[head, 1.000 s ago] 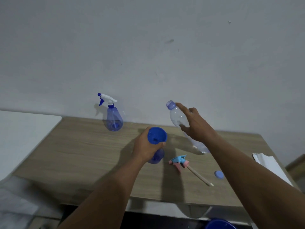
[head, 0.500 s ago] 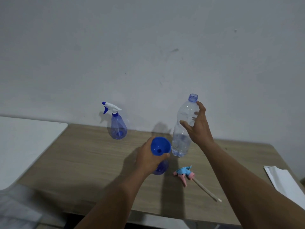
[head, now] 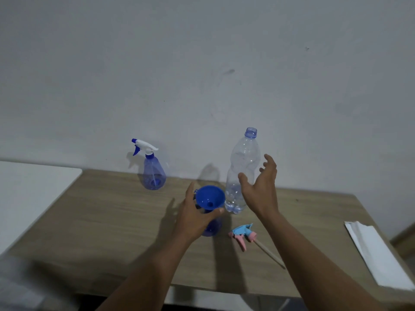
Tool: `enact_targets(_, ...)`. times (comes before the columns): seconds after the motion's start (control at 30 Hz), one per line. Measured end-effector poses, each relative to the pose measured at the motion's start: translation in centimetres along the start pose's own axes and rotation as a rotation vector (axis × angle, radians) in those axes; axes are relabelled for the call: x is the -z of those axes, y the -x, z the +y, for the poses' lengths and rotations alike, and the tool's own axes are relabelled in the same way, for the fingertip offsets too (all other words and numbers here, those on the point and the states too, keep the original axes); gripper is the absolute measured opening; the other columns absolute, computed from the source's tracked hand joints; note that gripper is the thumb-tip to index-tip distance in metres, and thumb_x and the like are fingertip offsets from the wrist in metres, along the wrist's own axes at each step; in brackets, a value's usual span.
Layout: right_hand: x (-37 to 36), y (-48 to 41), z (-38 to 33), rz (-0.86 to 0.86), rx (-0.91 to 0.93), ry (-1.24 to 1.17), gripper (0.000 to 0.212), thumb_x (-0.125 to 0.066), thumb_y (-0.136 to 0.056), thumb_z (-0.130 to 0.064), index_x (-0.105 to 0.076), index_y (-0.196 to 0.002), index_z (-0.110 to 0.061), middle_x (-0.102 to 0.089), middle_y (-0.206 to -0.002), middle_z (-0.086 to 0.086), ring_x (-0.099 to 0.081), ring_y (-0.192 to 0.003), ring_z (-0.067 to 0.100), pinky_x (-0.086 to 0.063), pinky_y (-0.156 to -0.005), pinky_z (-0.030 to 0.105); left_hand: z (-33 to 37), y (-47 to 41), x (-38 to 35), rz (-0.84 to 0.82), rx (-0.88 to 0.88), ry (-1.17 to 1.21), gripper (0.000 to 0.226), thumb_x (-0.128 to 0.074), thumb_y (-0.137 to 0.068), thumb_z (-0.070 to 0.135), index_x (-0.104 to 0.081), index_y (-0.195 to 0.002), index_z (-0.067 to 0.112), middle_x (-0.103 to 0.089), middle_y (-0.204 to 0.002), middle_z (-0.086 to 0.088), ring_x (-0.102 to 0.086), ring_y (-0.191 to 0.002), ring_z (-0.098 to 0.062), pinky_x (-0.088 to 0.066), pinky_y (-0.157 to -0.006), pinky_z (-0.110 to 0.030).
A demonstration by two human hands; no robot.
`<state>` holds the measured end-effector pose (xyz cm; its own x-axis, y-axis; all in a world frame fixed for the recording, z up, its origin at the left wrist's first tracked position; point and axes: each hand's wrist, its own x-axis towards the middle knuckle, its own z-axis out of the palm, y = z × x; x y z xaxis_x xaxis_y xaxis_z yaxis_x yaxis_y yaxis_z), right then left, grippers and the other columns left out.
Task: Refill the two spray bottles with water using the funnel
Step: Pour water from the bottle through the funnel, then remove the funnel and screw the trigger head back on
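Head view: left hand (head: 197, 218) grips the translucent blue spray bottle (head: 212, 228) at the middle of the wood-grain worktop (head: 101, 221), one conical blue plastic funnel (head: 210, 198) seated in its neck. Fingers of the right hand (head: 260, 189) are spread beside the upright, uncapped clear water bottle (head: 243, 162). A second spray bottle (head: 153, 173), trigger fitted, stands at the rear edge; one detached trigger head (head: 243, 235) lies nearer the front edge.

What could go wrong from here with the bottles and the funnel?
1. The uncapped water bottle stands nearly empty beside the open right hand; a brush could topple it.
2. The funnel sits top-heavy in the spray bottle; if the left hand lets go, it might tip.
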<state>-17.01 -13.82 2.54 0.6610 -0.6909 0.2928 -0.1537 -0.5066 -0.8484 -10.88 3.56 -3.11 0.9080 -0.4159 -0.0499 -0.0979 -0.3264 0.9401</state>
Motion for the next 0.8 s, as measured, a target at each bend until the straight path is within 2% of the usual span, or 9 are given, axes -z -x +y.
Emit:
enact_targets(0.07,-0.6,2.2,-0.2,-0.005,0.075,0.035,0.075,-0.068,-0.090,-0.028,-0.023,-0.150,-0.023,-0.033,-0.151,0.000,-0.047,-0.129,0.017,-0.048,-0.096,0.036,-1.0,0.3,0.3,0.066,-0.010,-0.003,0.121,-0.092,-0.052,0.048,-0.021,-0.149,0.035,-0.050,-0.137,0.008,-0.056,-0.115,-0.012,-0.051,-0.096,-0.039)
enact_targets(0.13,-1.4,3.8,-0.3,-0.104,0.137,0.095,0.073,-0.069,-0.090,-0.032,-0.027,-0.149,-0.026,-0.039,-0.148,-0.005,-0.050,-0.120,0.011,-0.050,-0.092,0.037,-2.6,0.3,0.0,0.117,0.025,-0.041,0.121,-0.090,-0.040,0.059,-0.026,-0.141,0.038,-0.050,-0.134,0.005,-0.054,-0.117,-0.016,-0.052,-0.095,-0.043)
enact_targets(0.2,-2.3,4.4,-0.4,-0.249,0.171,0.190,0.078,-0.069,-0.088,-0.043,-0.026,-0.152,-0.026,-0.039,-0.151,-0.004,-0.049,-0.125,0.014,-0.049,-0.097,0.040,-4.0,0.2,-0.3,0.114,0.064,-0.074,0.114,-0.090,-0.039,0.060,-0.034,-0.136,0.035,-0.052,-0.132,0.004,-0.055,-0.117,-0.016,-0.052,-0.093,-0.041)
enact_targets(0.3,-3.9,3.6,-0.7,-0.482,0.191,0.357,0.100,-0.068,-0.084,-0.058,-0.015,-0.159,-0.019,-0.030,-0.158,0.001,-0.035,-0.142,0.022,-0.037,-0.111,0.038,-3.8,0.1,-0.4,-0.014,0.068,-0.208,0.079,-0.091,-0.062,0.038,-0.051,-0.129,0.023,-0.056,-0.115,0.011,-0.055,-0.099,-0.007,-0.042,-0.070,-0.007)
enact_targets(0.4,-4.9,2.2,-1.4,-0.600,0.187,0.494,0.099,-0.070,-0.085,-0.056,-0.019,-0.159,-0.014,-0.037,-0.156,0.008,-0.036,-0.141,0.030,-0.032,-0.112,0.038,-4.0,-1.2,-0.9,-0.105,0.089,-0.240,0.046,-0.082,-0.077,0.019,-0.057,-0.115,0.017,-0.055,-0.097,0.009,-0.051,-0.085,-0.006,-0.035,-0.053,0.001)
enact_targets(0.53,-5.1,1.2,-2.4,-0.634,0.215,0.601,0.079,-0.072,-0.085,-0.052,-0.041,-0.147,-0.014,-0.056,-0.137,0.013,-0.052,-0.124,0.034,-0.042,-0.100,0.040,-5.1,-2.0,-1.3,-0.152,0.109,-0.224,0.037,-0.082,-0.076,0.008,-0.066,-0.110,0.013,-0.067,-0.097,0.001,-0.060,-0.088,-0.014,-0.037,-0.058,-0.009)
enact_targets(0.67,-5.2,1.1,-2.7,-0.652,0.269,0.707,0.085,-0.070,-0.084,-0.055,-0.032,-0.152,-0.022,-0.053,-0.135,0.012,-0.056,-0.120,0.033,-0.046,-0.096,0.041,-5.5,-2.1,-1.3,-0.176,0.116,-0.208,0.032,-0.076,-0.082,0.006,-0.065,-0.112,0.008,-0.062,-0.095,0.003,-0.060,-0.082,-0.009,-0.037,-0.060,-0.002)
enact_targets(0.73,-5.0,1.0,-3.3,-0.690,0.263,0.732,0.090,-0.072,-0.080,-0.054,-0.027,-0.155,-0.029,-0.047,-0.135,0.011,-0.058,-0.116,0.035,-0.049,-0.093,0.042,-5.7,-2.1,-1.3,-0.163,0.133,-0.209,0.035,-0.078,-0.081,0.011,-0.065,-0.112,0.008,-0.063,-0.096,0.003,-0.063,-0.094,-0.015,-0.043,-0.075,-0.017)
enact_targets(0.8,-4.7,0.8,-3.9,-0.727,0.213,0.729,0.092,-0.072,-0.077,-0.056,-0.026,-0.155,-0.037,-0.041,-0.133,0.010,-0.059,-0.110,0.035,-0.051,-0.091,0.040,-5.5,-2.0,-1.2,-0.138,0.127,-0.192,0.038,-0.080,-0.077,0.006,-0.066,-0.113,0.008,-0.066,-0.100,-0.001,-0.061,-0.094,-0.016,-0.048,-0.084,-0.024)
